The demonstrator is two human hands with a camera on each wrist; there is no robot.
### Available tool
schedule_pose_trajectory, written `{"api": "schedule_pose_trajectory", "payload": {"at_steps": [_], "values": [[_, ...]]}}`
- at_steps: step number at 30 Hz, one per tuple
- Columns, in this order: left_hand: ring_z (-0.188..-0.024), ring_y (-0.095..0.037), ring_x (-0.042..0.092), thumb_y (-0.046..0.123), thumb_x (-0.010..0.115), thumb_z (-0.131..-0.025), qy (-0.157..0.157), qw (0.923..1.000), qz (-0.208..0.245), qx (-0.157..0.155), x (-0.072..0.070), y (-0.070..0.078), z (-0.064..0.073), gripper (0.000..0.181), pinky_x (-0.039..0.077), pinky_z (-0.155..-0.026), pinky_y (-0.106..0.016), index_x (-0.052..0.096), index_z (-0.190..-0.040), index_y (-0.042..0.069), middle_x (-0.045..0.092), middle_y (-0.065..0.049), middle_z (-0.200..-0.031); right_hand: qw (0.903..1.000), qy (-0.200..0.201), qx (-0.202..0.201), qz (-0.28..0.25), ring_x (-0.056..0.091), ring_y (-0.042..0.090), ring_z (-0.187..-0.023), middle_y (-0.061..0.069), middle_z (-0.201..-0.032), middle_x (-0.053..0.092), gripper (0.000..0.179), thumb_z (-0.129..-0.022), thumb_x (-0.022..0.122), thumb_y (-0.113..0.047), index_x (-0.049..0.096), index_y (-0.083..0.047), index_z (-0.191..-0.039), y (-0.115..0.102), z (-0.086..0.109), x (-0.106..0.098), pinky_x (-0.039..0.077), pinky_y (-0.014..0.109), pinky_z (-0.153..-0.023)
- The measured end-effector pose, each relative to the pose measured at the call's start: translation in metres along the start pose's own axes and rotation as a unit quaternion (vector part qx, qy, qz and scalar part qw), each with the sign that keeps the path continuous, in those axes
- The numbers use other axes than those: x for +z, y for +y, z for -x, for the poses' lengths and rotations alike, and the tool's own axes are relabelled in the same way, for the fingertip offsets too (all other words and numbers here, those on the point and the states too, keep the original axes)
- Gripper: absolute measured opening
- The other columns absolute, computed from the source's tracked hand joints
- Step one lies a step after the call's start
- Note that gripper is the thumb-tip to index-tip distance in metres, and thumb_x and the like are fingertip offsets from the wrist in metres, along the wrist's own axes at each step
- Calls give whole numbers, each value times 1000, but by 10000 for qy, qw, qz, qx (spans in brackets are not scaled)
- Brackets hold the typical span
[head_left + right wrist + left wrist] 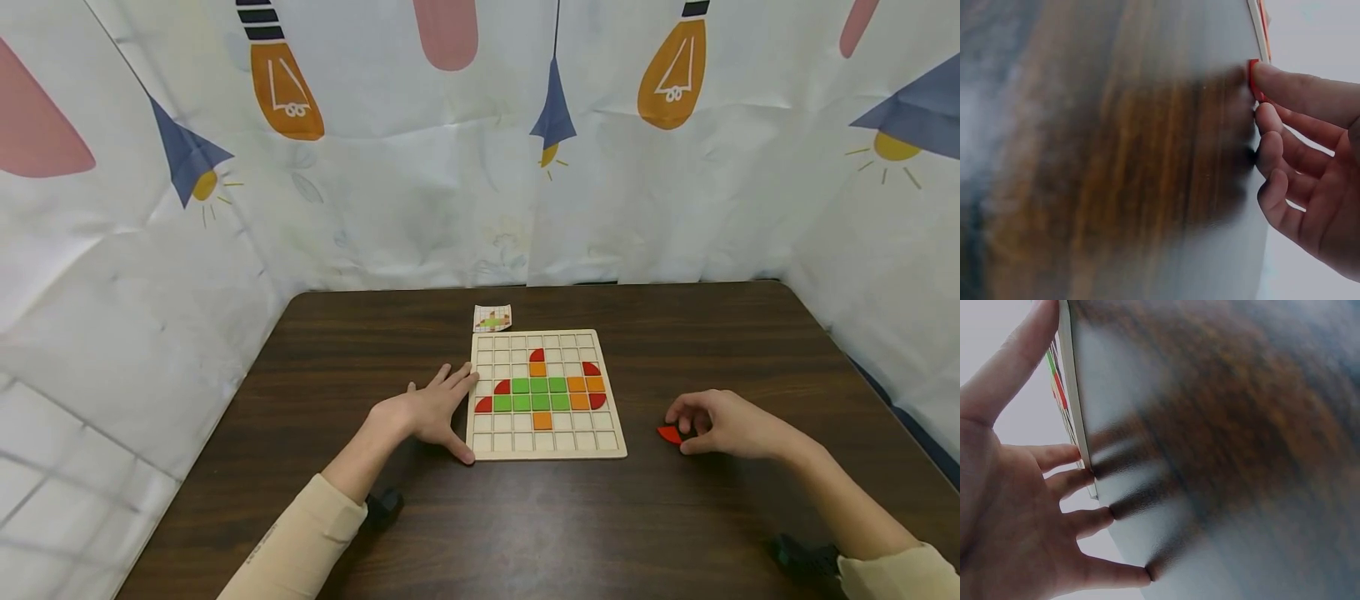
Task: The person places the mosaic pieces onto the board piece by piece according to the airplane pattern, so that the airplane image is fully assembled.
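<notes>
A pale wooden grid board (510,443) lies on the table, bearing green and orange square tiles and red quarter-round tiles. My left hand (433,410) is spread along its left side, with the thumb at the near left corner and fingertips at the left edge. The left wrist view shows straight fingers (1094,573) reaching the tabletop and the board's edge. To the right of the board, my right hand (723,423) pinches a red quarter-round tile (670,434) between thumb and forefinger, low over the table. The right wrist view has that red tile (1252,78) by the thumb tip, other fingers curled.
A small picture card (492,318) with a coloured grid pattern lies just behind the board's far left corner. The dark wooden table (360,333) ends at a white patterned curtain (420,208) on the back and sides.
</notes>
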State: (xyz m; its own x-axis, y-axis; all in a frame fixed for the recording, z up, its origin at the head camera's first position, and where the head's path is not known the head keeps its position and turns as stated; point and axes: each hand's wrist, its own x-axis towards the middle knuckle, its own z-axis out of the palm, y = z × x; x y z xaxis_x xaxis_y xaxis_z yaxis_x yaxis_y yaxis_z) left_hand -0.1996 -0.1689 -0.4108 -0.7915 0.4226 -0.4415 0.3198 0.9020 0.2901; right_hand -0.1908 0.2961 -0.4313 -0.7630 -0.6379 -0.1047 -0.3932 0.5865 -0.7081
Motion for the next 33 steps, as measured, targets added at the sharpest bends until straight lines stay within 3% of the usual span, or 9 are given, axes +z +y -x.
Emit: {"api": "schedule_pose_trajectory", "payload": {"at_steps": [13, 33], "values": [[-156, -35, -2, 59, 89, -72, -16, 10000, 64, 1, -1, 0, 1, 130, 15, -109, -79, 13, -166, 13, 1, -7, -172, 9996, 130, 185, 182, 53, 7, -69, -5, -83, 58, 23, -86, 84, -15, 69, -10, -102, -2, -3, 4, 46, 26, -61], [-156, -35, -2, 60, 89, -72, -19, 10000, 36, 14, 1, -1, 0, 130, 16, -109, -78, 13, -166, 14, 1, -7, -172, 9985, 131, -109, 515, 59, 6, -72, -11, -79, 61, 17, -91, 79, -13, 67, -12, -102, -8, -13, 7, 49, 27, -64]]}}
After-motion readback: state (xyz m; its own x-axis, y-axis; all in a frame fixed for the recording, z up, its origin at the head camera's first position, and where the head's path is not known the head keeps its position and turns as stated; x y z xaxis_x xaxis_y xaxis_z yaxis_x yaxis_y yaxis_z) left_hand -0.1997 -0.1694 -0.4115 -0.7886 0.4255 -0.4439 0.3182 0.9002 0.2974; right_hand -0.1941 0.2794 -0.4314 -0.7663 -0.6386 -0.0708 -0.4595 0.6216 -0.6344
